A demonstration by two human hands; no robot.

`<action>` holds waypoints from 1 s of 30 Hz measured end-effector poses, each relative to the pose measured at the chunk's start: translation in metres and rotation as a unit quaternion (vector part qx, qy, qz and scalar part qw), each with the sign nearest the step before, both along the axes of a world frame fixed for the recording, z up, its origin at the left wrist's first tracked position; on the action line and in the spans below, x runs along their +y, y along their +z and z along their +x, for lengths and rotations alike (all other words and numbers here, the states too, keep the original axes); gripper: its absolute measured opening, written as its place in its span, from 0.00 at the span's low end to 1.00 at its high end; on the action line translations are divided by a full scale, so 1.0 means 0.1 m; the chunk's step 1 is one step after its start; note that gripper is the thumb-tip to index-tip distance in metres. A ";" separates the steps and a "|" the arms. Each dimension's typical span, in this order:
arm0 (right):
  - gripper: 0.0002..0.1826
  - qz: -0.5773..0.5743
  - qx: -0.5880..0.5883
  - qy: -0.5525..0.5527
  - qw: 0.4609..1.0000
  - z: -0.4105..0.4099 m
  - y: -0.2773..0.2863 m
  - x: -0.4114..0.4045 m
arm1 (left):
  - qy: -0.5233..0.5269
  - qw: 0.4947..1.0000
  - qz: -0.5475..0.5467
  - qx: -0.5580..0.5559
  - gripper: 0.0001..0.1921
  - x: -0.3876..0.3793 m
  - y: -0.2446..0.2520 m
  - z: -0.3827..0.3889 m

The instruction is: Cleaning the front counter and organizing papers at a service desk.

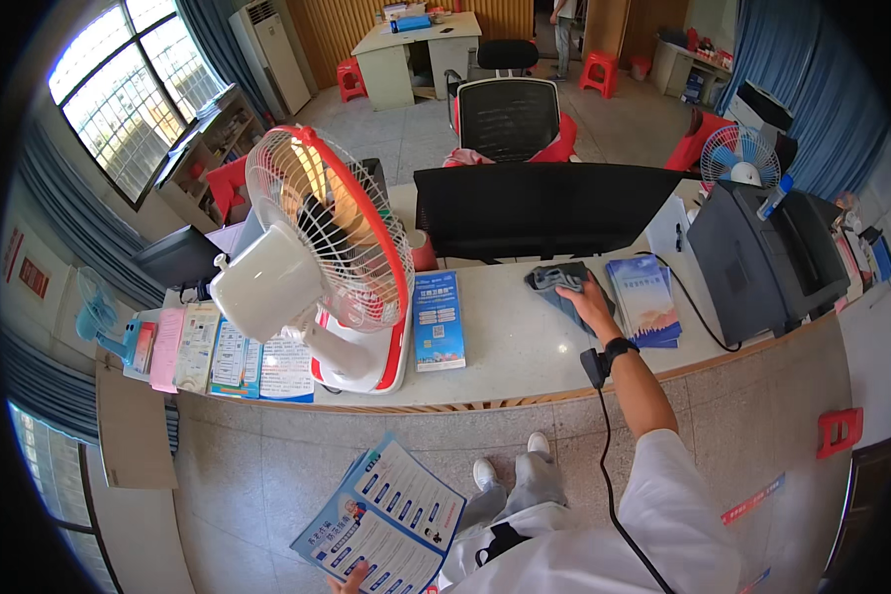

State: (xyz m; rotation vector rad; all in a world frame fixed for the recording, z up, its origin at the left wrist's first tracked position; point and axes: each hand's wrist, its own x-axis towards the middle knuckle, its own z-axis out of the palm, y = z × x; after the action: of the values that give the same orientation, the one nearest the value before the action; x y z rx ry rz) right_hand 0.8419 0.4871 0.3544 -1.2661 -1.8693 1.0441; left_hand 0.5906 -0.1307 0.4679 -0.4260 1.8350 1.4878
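My right hand (588, 303) presses a dark grey cloth (570, 285) onto the pale counter (516, 327), its fingers closed over the cloth's edge. Just right of it lies a stack of booklets (642, 297) with a blue and orange cover. Low in the view, my left hand (353, 579) grips printed blue-and-white leaflets (390, 520) in front of my body; only some of its fingers show. A blue printed leaflet stack (439, 319) lies on the counter to the left of the cloth.
A red-and-white fan (282, 275) stands left on the counter, beside papers (230, 356). A black monitor (542, 208) is behind the cloth, and a dark printer (768, 260) is at right with a cable (702, 312). Beyond are an office chair (508, 111) and a person (563, 37).
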 end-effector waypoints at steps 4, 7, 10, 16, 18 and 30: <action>0.25 0.120 -0.066 -0.059 0.989 0.00 -0.13 0.42 | -0.118 0.992 0.032 0.009 0.26 0.09 -0.06 -0.15; 0.30 -0.092 0.094 -0.094 0.987 0.05 -0.01 0.41 | -0.168 0.986 0.012 -0.014 0.26 0.09 -0.22 -0.22; 0.28 -0.173 0.089 -0.119 0.974 0.25 0.06 -0.20 | -0.204 0.977 0.058 -0.014 0.25 0.22 -0.27 -0.24; 0.19 -0.221 0.218 -0.023 0.950 0.57 -0.10 -0.71 | -0.223 0.973 0.057 -0.007 0.24 0.47 -0.12 -0.06; 0.18 -0.096 0.222 -0.069 0.968 0.44 -0.20 -0.53 | -0.474 0.841 0.022 0.258 0.23 0.49 -0.12 -0.09; 0.27 0.093 -0.058 -0.011 0.994 0.15 -0.25 -0.67 | -0.111 0.993 0.041 -0.009 0.31 0.79 0.53 0.59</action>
State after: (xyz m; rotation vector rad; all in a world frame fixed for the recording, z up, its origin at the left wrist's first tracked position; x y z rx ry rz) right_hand 0.8565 0.4200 0.3294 -1.2575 -1.9828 0.7794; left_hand 0.6497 -0.0515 0.5206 -0.1870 1.7390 1.3955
